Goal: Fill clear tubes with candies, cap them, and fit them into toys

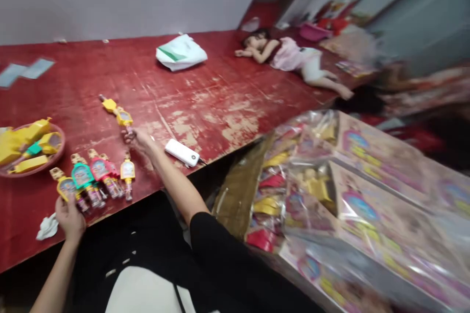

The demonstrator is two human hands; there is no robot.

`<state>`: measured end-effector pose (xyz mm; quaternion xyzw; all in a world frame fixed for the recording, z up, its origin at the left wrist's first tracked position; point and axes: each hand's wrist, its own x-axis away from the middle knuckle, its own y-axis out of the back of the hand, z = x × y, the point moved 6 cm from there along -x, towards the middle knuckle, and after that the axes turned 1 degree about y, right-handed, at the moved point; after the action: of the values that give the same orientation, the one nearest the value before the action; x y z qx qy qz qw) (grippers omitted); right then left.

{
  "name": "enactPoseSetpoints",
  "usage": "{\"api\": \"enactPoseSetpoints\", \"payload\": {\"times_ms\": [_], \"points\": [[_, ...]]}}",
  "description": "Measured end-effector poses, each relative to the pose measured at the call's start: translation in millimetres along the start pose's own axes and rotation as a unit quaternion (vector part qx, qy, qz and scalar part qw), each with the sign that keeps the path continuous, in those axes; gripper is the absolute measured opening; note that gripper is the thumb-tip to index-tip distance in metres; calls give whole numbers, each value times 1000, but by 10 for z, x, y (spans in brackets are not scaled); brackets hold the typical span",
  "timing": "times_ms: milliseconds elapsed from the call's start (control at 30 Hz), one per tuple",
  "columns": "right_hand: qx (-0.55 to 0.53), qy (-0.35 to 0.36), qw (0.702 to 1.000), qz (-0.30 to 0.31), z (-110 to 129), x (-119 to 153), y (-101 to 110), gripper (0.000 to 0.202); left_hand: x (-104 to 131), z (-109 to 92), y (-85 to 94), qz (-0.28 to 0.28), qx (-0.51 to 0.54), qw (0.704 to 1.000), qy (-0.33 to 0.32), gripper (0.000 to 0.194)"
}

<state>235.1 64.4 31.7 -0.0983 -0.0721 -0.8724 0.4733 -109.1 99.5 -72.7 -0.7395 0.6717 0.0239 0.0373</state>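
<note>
My left hand (69, 220) has its fingers around the lower edge of a yellow plastic toy (67, 187) with a picture on its front and a clear tube below. My right hand (136, 140), stretched farther over the red table (110, 68), grips the tube end of another yellow toy (124, 118). A further yellow toy (109, 105) lies just beyond that one. Between my hands, a green toy (82, 174), a pink toy (99, 169) and a yellow toy with a pale front (128, 169) lie in a row, with several tubes overlapping.
At left is a pink basket (63, 149) of yellow pieces. A crumpled tissue (47, 227), a white power bank (182, 152) and a white bag (181, 53) lie on the table. A person (282, 54) lies at the far end. Blurred toy boxes (367, 195) stack at right.
</note>
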Motion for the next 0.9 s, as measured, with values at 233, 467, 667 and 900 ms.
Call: {"api": "enactPoseSetpoints", "payload": {"times_ms": [233,467,667,900], "points": [[-154,-4,988,24,-648,1235,168,55,-54,-37,-178,-6,7,1000,-28,50],[-141,-23,989,-44,-1202,1794,407,47,234,13,-80,3,-70,997,-9,56],[3,16,999,-46,-1433,1667,93,64,305,64,-34,20,-48,999,8,58],[105,50,992,-40,-1352,1634,-74,55,328,65,-60,42,-18,998,36,59]]}}
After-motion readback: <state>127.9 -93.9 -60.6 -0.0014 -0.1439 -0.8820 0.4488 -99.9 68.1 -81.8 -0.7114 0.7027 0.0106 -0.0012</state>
